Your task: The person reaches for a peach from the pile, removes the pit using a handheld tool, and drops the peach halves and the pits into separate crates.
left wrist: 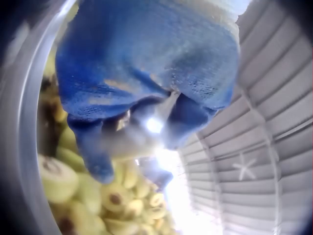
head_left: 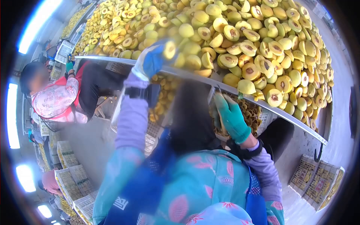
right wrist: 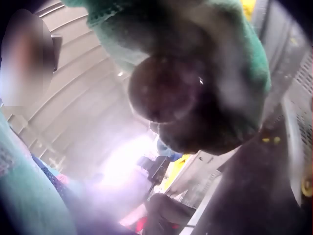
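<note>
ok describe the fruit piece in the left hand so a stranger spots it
Find the fruit-heaped table, then the blue-gloved left hand at its near edge. The cut fruit piece it holds is the one, gripped while its neighbours lie in the heap.

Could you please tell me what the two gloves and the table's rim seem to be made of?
Left glove: probably rubber-coated fabric, fairly matt; the blue surface wrinkles.
Right glove: perhaps knitted fabric, matt; its green cuff looks textured.
Table rim: likely metal, smooth, with a silvery sheen.
</note>
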### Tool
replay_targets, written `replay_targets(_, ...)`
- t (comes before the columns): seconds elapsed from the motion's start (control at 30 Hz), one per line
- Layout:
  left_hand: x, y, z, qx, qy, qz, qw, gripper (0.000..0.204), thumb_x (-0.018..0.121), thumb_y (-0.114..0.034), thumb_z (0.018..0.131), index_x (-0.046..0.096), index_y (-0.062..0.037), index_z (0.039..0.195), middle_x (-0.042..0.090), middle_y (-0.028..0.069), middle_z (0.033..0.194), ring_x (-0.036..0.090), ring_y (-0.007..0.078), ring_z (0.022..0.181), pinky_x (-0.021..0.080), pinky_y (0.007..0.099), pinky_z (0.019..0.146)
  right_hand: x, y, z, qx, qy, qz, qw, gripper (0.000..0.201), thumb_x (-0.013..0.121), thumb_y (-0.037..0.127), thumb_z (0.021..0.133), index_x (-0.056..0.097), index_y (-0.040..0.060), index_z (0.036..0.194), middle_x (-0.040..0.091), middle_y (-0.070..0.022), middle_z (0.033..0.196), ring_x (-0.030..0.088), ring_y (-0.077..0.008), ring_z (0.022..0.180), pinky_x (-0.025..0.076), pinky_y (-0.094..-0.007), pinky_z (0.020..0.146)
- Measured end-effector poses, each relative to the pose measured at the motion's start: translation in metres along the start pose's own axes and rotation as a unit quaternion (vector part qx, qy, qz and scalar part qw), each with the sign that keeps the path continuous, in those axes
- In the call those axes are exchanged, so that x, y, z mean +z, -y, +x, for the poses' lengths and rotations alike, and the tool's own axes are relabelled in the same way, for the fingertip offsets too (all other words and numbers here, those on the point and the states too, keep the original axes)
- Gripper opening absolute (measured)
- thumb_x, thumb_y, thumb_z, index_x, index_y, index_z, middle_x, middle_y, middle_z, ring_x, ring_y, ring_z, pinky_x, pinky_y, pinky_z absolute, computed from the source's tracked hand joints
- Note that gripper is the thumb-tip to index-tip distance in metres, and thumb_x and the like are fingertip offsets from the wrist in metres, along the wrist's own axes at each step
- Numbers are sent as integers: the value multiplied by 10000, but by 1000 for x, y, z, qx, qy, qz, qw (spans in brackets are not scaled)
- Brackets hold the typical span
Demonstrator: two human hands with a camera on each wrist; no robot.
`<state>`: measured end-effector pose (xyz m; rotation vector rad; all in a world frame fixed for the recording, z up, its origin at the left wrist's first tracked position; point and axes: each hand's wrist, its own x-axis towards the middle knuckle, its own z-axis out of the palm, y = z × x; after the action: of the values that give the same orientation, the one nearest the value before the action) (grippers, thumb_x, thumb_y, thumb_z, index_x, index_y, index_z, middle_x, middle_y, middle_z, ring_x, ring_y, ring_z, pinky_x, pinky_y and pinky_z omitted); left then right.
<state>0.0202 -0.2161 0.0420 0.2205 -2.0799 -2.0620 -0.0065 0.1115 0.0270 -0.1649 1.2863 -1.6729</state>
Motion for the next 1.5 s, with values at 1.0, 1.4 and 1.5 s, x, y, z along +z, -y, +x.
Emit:
replay_targets(1.0, 199, -4, -65, 76, -176, -92, 977, 276, 597, -271, 880, 608, 0, 927, 652, 106, 836, 635, 184, 743, 504, 299, 662, 8, 0, -25, 106, 383, 441, 804, 443, 312, 523, 973, 480, 121, 893, 425, 55, 578, 363, -54, 377, 304, -227, 373)
replay_targets(1.4, 20, 45, 44, -65, -48, 590, 804, 549, 711, -268, 709, 569, -78, 1204, 662, 122, 1033, 643, 243, 916, 508, 342, 780, -20, -29, -20, 87, 57, 248, 963, 288, 471, 439, 950, 510, 168, 1041, 489, 38, 641, 460, -102, 465, 396, -235, 394)
replay_targets(1.5, 29, -3, 12, -136, -85, 45, 986, 459, 653, -102, 790, 551, -65, 1236, 649, 70, 1004, 645, 160, 833, 522, 271, 610, -8, -11, -18, 33, 2, 239, 970, 293, 470, 428, 952, 527, 147, 1012, 492, 29, 634, 471, -96, 485, 389, -227, 409)
